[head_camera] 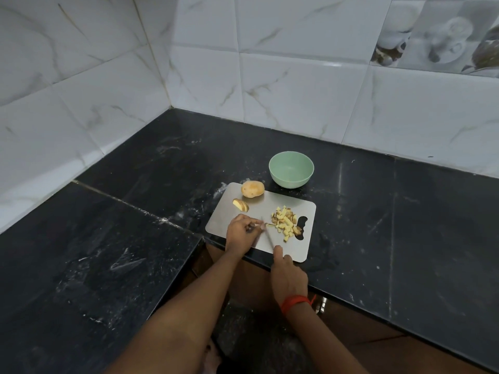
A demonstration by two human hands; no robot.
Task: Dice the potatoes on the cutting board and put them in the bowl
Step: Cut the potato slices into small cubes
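1. Forearms: both enter from the bottom edge, cut off above the elbows. A red thread circles the right wrist.
2. Right hand: clenched round the handle of a knife, forefinger laid along its back. The handle is wholly hidden in the fist and only the thin blade shows, slanting away from the grip towards the other hand.
3. Left hand: just beyond and left of the knife grip, fingers curled down and pinching a potato piece against the board. The piece is mostly covered, with a pale tip showing at the blade. A dark spot at the fingers is too small to identify.
4. Cutting board: grey, under both hands, its near corner at the edge of the black counter. A handle cutout lies right of the blade.
5. Diced potato: a loose pile just right of the blade tip, touching the cutout's rim. Some bits show brown skin.
6. Potato slices: a leaning stack just beyond the left hand.
7. Whole potato: unpeeled, on the board's far corner, beyond the slices.
8. Bowl: green, on the counter just past the board, well apart from both grips.
9. Wall tiles: white marbled. At the far right, a printed tile is blurred.
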